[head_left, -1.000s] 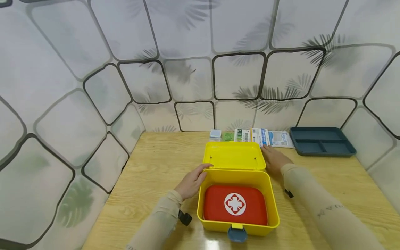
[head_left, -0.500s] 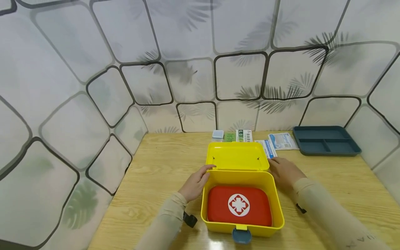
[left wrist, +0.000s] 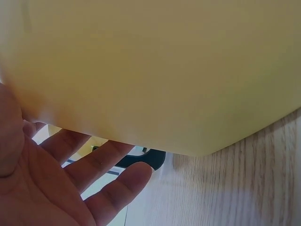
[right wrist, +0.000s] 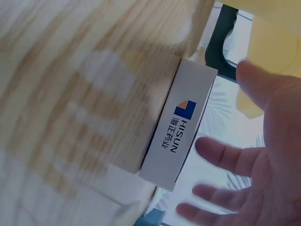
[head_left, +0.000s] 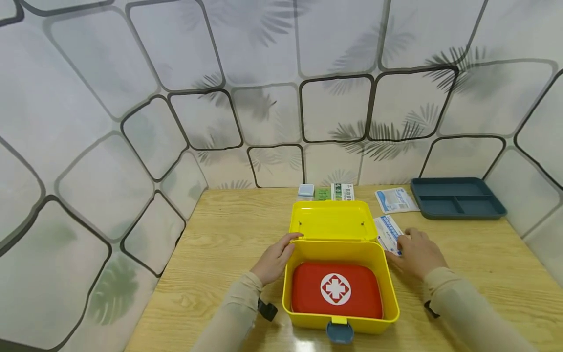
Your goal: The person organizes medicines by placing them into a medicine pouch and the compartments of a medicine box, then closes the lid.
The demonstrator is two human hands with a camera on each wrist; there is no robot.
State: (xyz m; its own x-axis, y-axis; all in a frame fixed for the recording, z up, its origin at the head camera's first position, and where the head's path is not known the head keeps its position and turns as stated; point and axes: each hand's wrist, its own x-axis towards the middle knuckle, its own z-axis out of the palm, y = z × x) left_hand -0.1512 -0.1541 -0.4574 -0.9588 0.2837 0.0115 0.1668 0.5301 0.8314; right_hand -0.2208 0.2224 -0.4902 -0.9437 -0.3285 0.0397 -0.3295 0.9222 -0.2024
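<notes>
A yellow box (head_left: 334,250) stands with its lid (head_left: 332,220) tipped back; inside lies a red case (head_left: 308,293) with a white cross emblem. At the box's back left corner, my left hand (head_left: 273,258) touches the wall and hinge area with extended fingers. My right hand (head_left: 418,254) is over the near end of a white and blue medicine carton (head_left: 388,232), right of the box. In the right wrist view this carton (right wrist: 178,125) shows its HISUN end lying on the table, the index fingertip right at its edge and the thumb apart from it.
Behind the lid stand a small pale blue-topped container (head_left: 306,190), a green pack (head_left: 323,194) and a green-white carton (head_left: 342,192). A Surgical packet (head_left: 397,200) lies farther right, beside a dark divided tray (head_left: 457,188). Patterned fabric (head_left: 272,117) closes off the back and sides.
The medicine carton has come from the back row toward me, turned, beside the yellow box. My right hand has moved nearer and right with it. The left hand keeps its place.
</notes>
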